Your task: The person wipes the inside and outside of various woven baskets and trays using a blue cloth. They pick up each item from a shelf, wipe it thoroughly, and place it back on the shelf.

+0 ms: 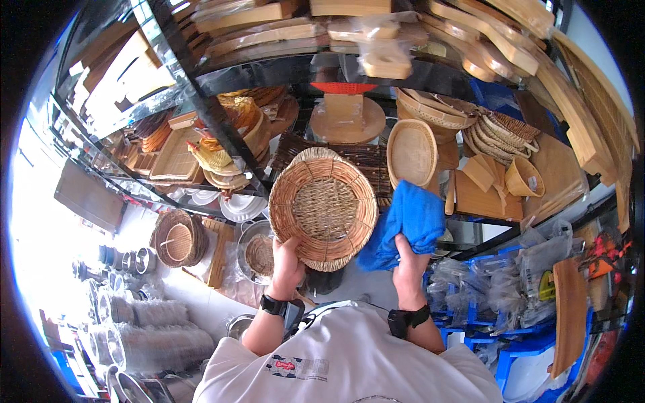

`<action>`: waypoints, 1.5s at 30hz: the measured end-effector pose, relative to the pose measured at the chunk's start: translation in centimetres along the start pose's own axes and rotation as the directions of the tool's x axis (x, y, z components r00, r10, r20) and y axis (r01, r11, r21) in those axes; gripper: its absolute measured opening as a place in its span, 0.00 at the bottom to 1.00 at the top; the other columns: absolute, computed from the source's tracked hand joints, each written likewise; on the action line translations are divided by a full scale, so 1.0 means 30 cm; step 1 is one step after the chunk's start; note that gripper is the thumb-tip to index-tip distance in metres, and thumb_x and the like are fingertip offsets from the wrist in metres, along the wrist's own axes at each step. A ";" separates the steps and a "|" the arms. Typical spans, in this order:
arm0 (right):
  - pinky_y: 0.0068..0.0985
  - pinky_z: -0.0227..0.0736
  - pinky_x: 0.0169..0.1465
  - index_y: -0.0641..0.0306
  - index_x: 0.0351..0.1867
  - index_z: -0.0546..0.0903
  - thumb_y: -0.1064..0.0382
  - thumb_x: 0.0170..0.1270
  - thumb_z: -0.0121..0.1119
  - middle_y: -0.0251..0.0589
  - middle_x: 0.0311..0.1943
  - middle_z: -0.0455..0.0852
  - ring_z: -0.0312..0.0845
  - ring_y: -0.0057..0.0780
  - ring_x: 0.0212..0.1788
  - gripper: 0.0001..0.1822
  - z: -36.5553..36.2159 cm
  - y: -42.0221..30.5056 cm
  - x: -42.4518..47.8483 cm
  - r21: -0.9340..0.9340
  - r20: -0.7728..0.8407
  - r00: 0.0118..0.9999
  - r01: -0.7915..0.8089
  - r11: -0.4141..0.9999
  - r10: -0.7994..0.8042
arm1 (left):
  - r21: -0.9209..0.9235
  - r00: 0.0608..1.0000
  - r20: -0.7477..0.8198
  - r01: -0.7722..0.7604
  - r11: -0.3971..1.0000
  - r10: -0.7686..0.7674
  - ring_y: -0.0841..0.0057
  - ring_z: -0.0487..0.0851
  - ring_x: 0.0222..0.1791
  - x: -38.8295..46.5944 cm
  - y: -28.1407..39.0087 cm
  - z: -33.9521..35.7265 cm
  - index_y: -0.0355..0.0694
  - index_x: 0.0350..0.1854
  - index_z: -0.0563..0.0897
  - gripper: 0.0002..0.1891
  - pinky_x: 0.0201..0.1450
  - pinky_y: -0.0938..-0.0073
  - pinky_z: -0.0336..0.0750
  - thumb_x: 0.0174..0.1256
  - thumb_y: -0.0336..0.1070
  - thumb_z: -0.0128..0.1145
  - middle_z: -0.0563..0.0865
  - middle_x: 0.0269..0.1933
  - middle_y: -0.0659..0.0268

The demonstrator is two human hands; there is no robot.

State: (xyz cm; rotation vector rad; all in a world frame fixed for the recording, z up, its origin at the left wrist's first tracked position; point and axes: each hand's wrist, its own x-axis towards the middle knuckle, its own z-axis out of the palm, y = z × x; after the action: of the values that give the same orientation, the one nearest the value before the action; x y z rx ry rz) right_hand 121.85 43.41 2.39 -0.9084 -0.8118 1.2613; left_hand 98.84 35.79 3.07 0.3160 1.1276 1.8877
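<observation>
My left hand (287, 267) grips the near rim of a round woven basket (325, 209), its hollow side turned up toward me. The basket has a braided rim and a coarser woven base, and nothing lies inside it. In my right hand (410, 267) is a bunched blue cloth (415, 216), held just right of the basket. My right thumb lies on top of the cloth; the other fingers are mostly hidden. Beyond the basket, a dark slatted mat (365, 163) lies on the shelf, partly covered. An oval woven tray (412, 151) rests behind the cloth.
Wooden boards (352, 32) fill the shelf above. A dark shelf post (216, 116) rises left of the basket. Stacked baskets (499, 136) sit at the right, over blue crates (529, 347) with plastic bags. At the left, wrapped metal pots (156, 347) and a wicker basket (179, 239) stand lower.
</observation>
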 end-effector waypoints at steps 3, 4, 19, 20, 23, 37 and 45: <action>0.36 0.72 0.68 0.71 0.67 0.75 0.69 0.61 0.72 0.46 0.60 0.83 0.80 0.33 0.60 0.32 0.039 -0.047 -0.040 -0.269 0.109 0.959 0.282 0.921 -0.262 | 0.168 0.990 0.049 -0.137 0.976 0.130 0.65 0.76 0.71 0.004 -0.007 -0.073 0.35 0.73 0.70 0.34 0.75 0.63 0.69 0.59 0.13 0.44 0.78 0.69 0.57; 0.37 0.73 0.66 0.70 0.65 0.76 0.68 0.58 0.74 0.49 0.57 0.84 0.81 0.36 0.59 0.33 0.060 -0.063 -0.034 -0.373 0.287 0.924 0.350 0.859 -0.252 | 0.230 0.980 0.099 -0.190 0.955 0.171 0.65 0.73 0.73 -0.009 -0.011 -0.084 0.36 0.74 0.69 0.37 0.78 0.63 0.66 0.57 0.13 0.44 0.76 0.71 0.57; 0.33 0.79 0.57 0.68 0.62 0.81 0.66 0.52 0.73 0.53 0.46 0.91 0.89 0.37 0.49 0.32 0.228 0.096 -0.340 -0.607 0.742 0.550 0.309 0.733 0.383 | 0.472 0.872 0.438 -0.432 0.768 0.221 0.63 0.62 0.80 -0.205 -0.043 -0.378 0.34 0.83 0.52 0.35 0.82 0.63 0.53 0.86 0.53 0.41 0.65 0.79 0.52; 0.33 0.79 0.58 0.68 0.62 0.81 0.65 0.51 0.74 0.54 0.48 0.90 0.89 0.39 0.51 0.33 0.229 0.091 -0.339 -0.625 0.742 0.516 0.303 0.719 0.427 | 0.475 0.876 0.422 -0.432 0.767 0.232 0.63 0.62 0.80 -0.208 -0.033 -0.394 0.34 0.83 0.53 0.35 0.82 0.63 0.53 0.86 0.54 0.41 0.65 0.78 0.52; 0.34 0.79 0.61 0.67 0.64 0.81 0.64 0.50 0.74 0.56 0.51 0.90 0.88 0.46 0.54 0.35 0.255 0.058 -0.319 -0.613 0.788 0.409 0.451 0.649 0.460 | 0.474 0.901 0.351 -0.405 0.782 0.254 0.64 0.63 0.79 -0.217 -0.019 -0.428 0.34 0.83 0.54 0.33 0.81 0.63 0.55 0.87 0.52 0.39 0.66 0.78 0.53; 0.36 0.78 0.61 0.69 0.64 0.78 0.63 0.57 0.73 0.54 0.51 0.90 0.88 0.44 0.53 0.32 0.303 0.030 -0.375 -0.526 0.604 0.779 0.231 0.818 0.168 | 0.551 0.867 0.442 -0.465 0.693 0.231 0.64 0.72 0.74 -0.222 0.068 -0.340 0.33 0.80 0.62 0.29 0.78 0.64 0.62 0.85 0.42 0.48 0.75 0.74 0.51; 0.36 0.77 0.63 0.67 0.61 0.82 0.66 0.48 0.74 0.55 0.54 0.87 0.85 0.51 0.58 0.33 0.251 -0.045 -0.373 -0.500 0.819 0.559 0.583 0.640 0.131 | 0.497 0.933 0.338 -0.290 0.818 0.125 0.66 0.72 0.74 -0.192 0.047 -0.400 0.34 0.79 0.63 0.28 0.77 0.66 0.63 0.87 0.46 0.44 0.75 0.73 0.53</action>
State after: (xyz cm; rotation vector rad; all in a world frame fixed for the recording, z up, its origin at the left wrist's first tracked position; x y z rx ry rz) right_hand 114.16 33.11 6.68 -0.7312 -2.2805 1.0252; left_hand 94.17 24.01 -1.21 1.0454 1.4483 1.5939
